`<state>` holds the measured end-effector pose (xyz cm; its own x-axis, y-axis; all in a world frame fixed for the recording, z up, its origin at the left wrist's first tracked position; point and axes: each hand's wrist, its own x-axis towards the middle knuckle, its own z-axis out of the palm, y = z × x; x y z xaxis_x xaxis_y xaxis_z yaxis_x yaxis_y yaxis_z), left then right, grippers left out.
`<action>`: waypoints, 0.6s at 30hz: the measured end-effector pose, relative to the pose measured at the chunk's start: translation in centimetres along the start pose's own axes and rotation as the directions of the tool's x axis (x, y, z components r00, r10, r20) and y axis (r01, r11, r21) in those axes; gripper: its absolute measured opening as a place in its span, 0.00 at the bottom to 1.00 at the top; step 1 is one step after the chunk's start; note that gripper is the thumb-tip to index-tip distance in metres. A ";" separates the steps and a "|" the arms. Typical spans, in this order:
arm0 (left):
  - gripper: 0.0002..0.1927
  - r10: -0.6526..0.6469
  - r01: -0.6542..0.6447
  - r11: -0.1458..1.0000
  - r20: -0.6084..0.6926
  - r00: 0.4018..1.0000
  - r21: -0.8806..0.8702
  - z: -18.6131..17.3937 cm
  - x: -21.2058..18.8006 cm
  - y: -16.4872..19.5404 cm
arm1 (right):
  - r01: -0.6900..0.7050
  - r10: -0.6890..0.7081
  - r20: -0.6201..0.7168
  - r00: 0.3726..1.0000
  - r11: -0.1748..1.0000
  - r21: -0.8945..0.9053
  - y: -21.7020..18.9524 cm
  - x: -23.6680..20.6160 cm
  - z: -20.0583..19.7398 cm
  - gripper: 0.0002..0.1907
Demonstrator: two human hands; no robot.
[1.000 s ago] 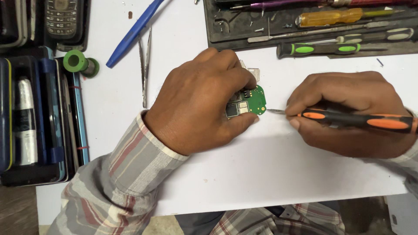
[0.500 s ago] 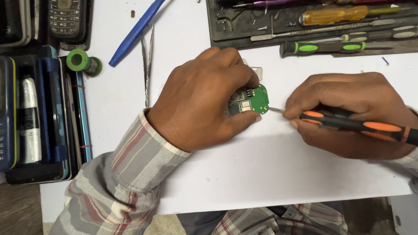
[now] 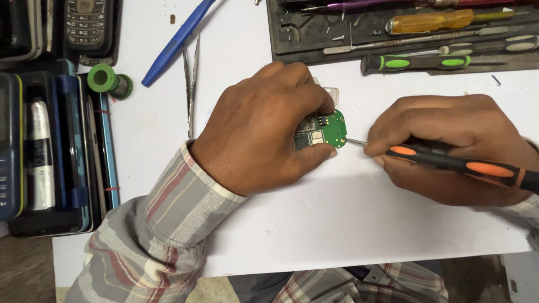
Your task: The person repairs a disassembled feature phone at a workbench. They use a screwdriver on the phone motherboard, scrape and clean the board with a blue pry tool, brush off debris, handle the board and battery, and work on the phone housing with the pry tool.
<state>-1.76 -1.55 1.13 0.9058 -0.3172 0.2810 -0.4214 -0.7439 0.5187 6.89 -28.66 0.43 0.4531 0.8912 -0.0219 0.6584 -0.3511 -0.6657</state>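
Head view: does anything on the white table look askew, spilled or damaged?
Nothing stands out. The left hand pins a green circuit board to the table; the right hand holds a screwdriver at its edge.

Both hands are bare, without gloves, rings or a watch. The left hand [image 3: 264, 126] comes out of a long shirt sleeve [image 3: 163, 224] in a plaid of grey, cream and dull red stripes, its cuff sitting at the wrist well back from the fingers [image 3: 303, 84]. Behind the right hand [image 3: 449, 146] only a sliver of the same plaid cuff [image 3: 525, 207] shows. More of that checked shirt cloth [image 3: 359, 283] lies below both hands.
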 end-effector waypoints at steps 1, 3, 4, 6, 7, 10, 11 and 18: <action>0.22 -0.001 0.001 1.000 0.001 1.000 -0.003 0.0 0.0 0.0 | 0.023 -0.023 0.002 1.000 1.000 0.013 0.1 0.0 0.0 0.11; 0.22 -0.004 0.004 1.000 0.003 1.000 -0.010 0.0 0.0 0.0 | 0.068 -0.069 0.008 0.998 0.997 0.038 0.2 0.1 0.0 0.11; 0.22 -0.001 0.001 1.000 0.000 1.000 -0.007 0.0 0.0 0.0 | 0.057 -0.057 0.010 0.998 0.998 0.029 0.2 0.1 0.0 0.12; 0.22 0.006 -0.006 1.000 -0.007 1.000 -0.001 0.0 0.0 0.0 | 0.033 -0.034 0.014 0.999 0.999 0.010 0.3 0.0 0.0 0.13; 0.22 0.001 -0.001 1.000 -0.002 1.000 -0.004 0.0 0.0 0.0 | 0.034 -0.034 0.014 0.999 0.999 0.014 0.4 0.0 0.0 0.12; 0.22 -0.006 0.006 1.000 0.007 1.000 -0.005 0.0 0.0 0.0 | 0.037 -0.037 0.017 0.999 0.999 0.023 0.6 -0.1 0.1 0.12; 0.22 -0.004 0.004 1.000 0.005 1.000 -0.003 0.0 0.0 0.0 | 0.036 -0.036 0.022 0.999 0.999 0.023 0.7 0.0 0.1 0.12; 0.21 -0.009 0.009 1.000 0.003 1.000 -0.021 0.0 0.0 0.0 | -0.048 0.052 -0.043 0.998 0.995 0.083 0.6 -0.4 0.1 0.05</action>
<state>-1.74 -1.58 1.14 0.9097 -0.3121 0.2738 -0.4139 -0.7343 0.5380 6.99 -29.16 -0.04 0.5121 0.8586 -0.0237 0.5840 -0.3683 -0.7234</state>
